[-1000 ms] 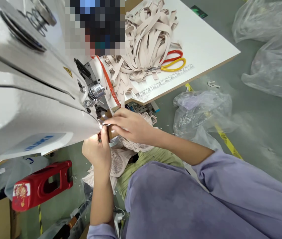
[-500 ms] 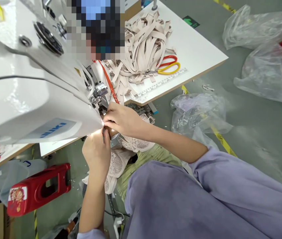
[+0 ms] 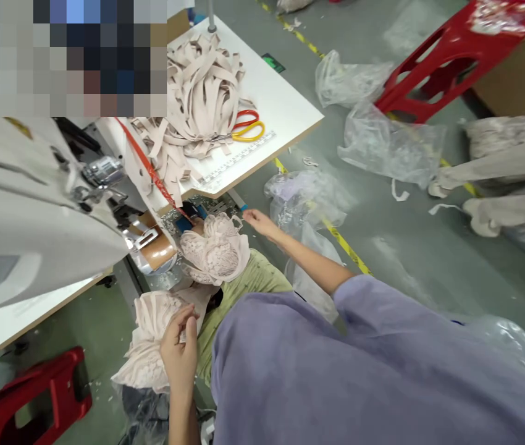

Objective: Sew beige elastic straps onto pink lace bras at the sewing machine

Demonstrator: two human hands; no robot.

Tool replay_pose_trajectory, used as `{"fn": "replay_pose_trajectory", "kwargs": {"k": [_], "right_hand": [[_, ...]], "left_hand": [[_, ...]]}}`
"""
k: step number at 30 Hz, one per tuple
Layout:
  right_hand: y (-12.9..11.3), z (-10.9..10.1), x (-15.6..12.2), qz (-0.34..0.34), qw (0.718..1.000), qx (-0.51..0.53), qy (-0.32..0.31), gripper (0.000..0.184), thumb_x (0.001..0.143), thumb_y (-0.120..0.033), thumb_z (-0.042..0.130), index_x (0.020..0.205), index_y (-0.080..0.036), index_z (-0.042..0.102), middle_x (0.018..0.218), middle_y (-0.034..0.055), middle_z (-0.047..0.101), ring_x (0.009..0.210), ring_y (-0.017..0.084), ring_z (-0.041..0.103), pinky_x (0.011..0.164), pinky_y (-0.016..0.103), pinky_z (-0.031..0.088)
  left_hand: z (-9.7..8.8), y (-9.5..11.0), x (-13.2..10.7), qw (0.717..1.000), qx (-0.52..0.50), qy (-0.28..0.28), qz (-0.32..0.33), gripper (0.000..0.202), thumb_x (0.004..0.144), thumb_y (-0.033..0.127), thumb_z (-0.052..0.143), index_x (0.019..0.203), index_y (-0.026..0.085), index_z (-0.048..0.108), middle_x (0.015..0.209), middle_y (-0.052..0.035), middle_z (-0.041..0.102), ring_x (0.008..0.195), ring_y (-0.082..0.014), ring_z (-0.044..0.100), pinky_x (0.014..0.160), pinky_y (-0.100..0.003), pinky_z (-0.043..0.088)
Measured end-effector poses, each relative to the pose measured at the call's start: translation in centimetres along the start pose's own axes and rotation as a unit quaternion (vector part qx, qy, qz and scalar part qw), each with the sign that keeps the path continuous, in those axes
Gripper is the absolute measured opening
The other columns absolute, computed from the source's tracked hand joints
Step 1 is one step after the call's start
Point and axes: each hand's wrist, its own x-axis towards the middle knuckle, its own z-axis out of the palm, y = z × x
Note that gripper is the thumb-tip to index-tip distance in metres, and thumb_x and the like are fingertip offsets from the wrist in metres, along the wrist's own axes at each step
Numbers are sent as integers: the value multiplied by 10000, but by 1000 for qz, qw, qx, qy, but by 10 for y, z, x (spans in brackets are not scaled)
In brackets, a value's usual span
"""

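Observation:
A pale beige lace bra [image 3: 218, 250] lies across my lap beside the sewing machine's rounded arm [image 3: 151, 250]. More beige lace pieces [image 3: 144, 334] hang over my left side. My left hand [image 3: 180, 346] is over these lace pieces, its fingers loosely bent and thumb apart, with nothing visible in it. Right of the bra, my right hand [image 3: 262, 224] hovers apart from it, fingers loosely extended and seemingly holding nothing. Its fingertips are near a blue-ended strip under the table edge. A silver presser foot [image 3: 146, 238] shows above the machine arm.
The white table [image 3: 285, 117] bears a heap of beige fabric strips [image 3: 207, 93], scissors with red and yellow handles [image 3: 248, 131] and a clear ruler [image 3: 239, 162]. Red stools [image 3: 443, 68] and plastic bags [image 3: 309, 198] are on the floor. Another person's legs [image 3: 498, 173] show at right.
Both hands have left the needle area. The left hand moved down to the lace pieces; the right moved to the right, past the bra. The view has turned rightward.

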Motion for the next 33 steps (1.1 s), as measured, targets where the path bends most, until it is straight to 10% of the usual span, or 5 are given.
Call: {"fn": "replay_pose_trajectory", "kwargs": {"k": [6,14,24,28,33], "right_hand": [[88,10,16,126,984,65,-107,332,984,-391,596,1220,-158,616,1212,95,640,1035,210,647,901,427,562],[83,39,45,97,977,72,-173,329,979,-361,614,1230,-148,610,1202,93,644,1022,206,658,875,412,581],[4,-41,-3,-3,1000,15,0,352,773,-450,789,718,-173,577,616,-36,547,676,134,501,622,243,383],[-48,-28,-60,7,992,78,-101,488,730,-639,757,729,-189,569,537,-63,485,475,85,380,472,230,339],[-103,35,-133,95,909,265,-309,360,719,-413,866,832,-157,639,586,-43,595,495,53,505,534,169,464]], "left_hand": [[39,-40,-21,959,-136,-126,-215,497,861,599,606,1033,149,731,962,-123,762,911,-251,722,817,-361,566],[45,-13,-21,948,-161,-166,-221,492,841,594,622,1030,150,721,996,-121,747,940,-242,701,862,-355,536],[58,4,-12,944,-212,-147,-207,448,884,562,610,1050,153,687,999,-119,737,928,-236,696,881,-382,536],[94,32,-3,906,-354,-165,-164,698,881,625,607,1409,188,471,1121,-138,729,999,-250,710,969,-435,526],[113,77,9,826,-534,-154,-97,998,804,915,240,1501,222,408,1256,-192,686,1140,-343,675,937,-517,535]]}}
